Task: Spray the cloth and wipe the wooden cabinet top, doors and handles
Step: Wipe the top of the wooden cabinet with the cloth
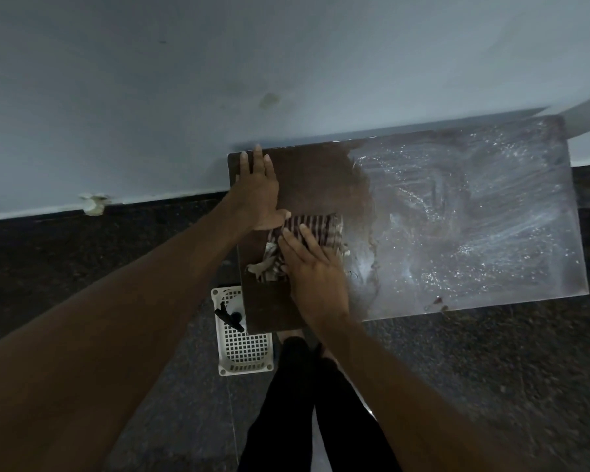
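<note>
- Pressing down on the cloth, my right hand lies flat with straight fingers pointing away and to the left; nothing is curled round the fabric.
- My left hand is flat too, palm down with fingers straight, on the far left part of the cabinet top. Its fingertips are near the back edge and its thumb is just beside the cloth's far edge.
- I see the cloth, striped dark and pale, bunched on the left half of the top, between my two hands and partly under the right one.
- I read the top's left part as dark bare wood; the middle and right are covered with pale smeared streaks and bright droplets.
- I can make out a white basket on the floor at the top's near left corner, partly hidden under it.
- A spray bottle with a black trigger sits in that basket.
- My legs, in black, stand at the cabinet's near edge.
- A pale wall runs behind the cabinet.
</note>
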### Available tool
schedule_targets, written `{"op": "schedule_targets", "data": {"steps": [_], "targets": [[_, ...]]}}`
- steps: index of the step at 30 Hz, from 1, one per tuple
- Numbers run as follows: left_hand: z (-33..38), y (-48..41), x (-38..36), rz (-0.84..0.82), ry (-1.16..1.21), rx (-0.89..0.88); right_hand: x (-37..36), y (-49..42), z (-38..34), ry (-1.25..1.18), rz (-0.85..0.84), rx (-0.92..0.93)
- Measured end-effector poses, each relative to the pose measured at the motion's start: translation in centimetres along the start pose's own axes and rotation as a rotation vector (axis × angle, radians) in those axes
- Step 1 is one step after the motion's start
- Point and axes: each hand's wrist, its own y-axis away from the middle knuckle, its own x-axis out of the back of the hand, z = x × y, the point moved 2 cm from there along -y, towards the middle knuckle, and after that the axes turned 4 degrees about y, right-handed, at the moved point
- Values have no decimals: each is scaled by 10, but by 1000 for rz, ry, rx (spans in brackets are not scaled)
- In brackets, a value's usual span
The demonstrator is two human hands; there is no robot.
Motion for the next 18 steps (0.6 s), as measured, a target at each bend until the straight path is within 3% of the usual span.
{"op": "schedule_targets", "data": {"steps": [9, 18], "targets": [[2, 2, -7, -48, -77, -12, -14, 57, 58, 22, 122, -60], [-1, 1, -14, -37, 16, -27, 50, -64, 101, 39, 128, -250]]}}
